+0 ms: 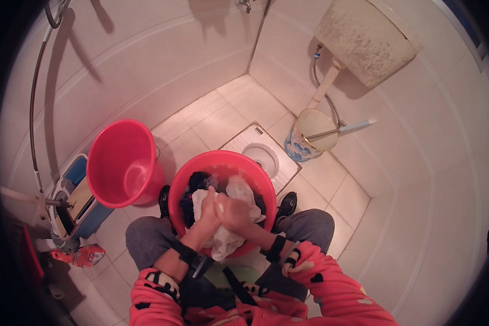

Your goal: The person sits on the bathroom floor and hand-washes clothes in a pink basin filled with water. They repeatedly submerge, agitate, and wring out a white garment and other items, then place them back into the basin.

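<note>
Head view looks down on a round, red plastic tub between two black shoes, probably so both arms can reach it easily. The left hand and the right hand press close together, both gripping a bunched white cloth inside the tub, perhaps so it can't slip. Dark, crumpled clothes lie beside it. A tall, red plastic bucket stands near, on the left, maybe to be handy.

1. Our left forearm and right forearm slant inward from the lower edge.
2. Our left hand and right hand meet just below centre, the right curled.
</note>
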Motion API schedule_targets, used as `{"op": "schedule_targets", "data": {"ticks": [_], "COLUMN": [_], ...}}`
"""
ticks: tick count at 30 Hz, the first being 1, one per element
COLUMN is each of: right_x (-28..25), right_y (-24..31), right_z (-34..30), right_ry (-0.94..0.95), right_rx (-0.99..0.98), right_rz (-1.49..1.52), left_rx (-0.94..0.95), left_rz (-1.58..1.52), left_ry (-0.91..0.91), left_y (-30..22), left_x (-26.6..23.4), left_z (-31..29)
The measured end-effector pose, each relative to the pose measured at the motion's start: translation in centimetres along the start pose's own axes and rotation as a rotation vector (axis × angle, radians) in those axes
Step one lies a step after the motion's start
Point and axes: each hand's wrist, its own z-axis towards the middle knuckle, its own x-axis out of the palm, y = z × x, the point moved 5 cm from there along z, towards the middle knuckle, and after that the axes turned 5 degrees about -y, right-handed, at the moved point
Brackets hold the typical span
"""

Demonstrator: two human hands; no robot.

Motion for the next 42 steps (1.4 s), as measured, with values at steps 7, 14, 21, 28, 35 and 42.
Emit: {"op": "schedule_targets", "data": {"ticks": [7,14,21,28,35,42], "right_x": [-2.0,-1.6,-1.2,-1.7,-1.4,-2.8], "right_y": [-0.3,0.1,0.3,-0.5,1.4,-0.6], "right_z": [0.7,0.6,0.1,1.2,-0.2,2.0], "right_ry": [-0.197,-0.189,-0.127,-0.237,-0.07,-0.259], "right_rx": [0.021,-0.016,-0.056,-0.04,-0.016,0.036], "right_rz": [-0.169,-0.028,-0.076,-0.009,0.061,-0.116], "left_rx": [0.144,0.065,0.152,0.167,0.213,0.085], "left_rz": [0.204,-0.102,0.138,0.142,0.153,0.103], "left_ry": [-0.063,0.272,-0.131,-0.032,-0.044,0.016], "left_y": [0.5,0.4,-1.2,1.0,-1.6,1.9], "left_x": [-0.3,1.0,0.8,0.4,-0.5,1.4], "left_z": [0.6,-0.3,-2.2,-0.2,-0.2,-1.2]}}
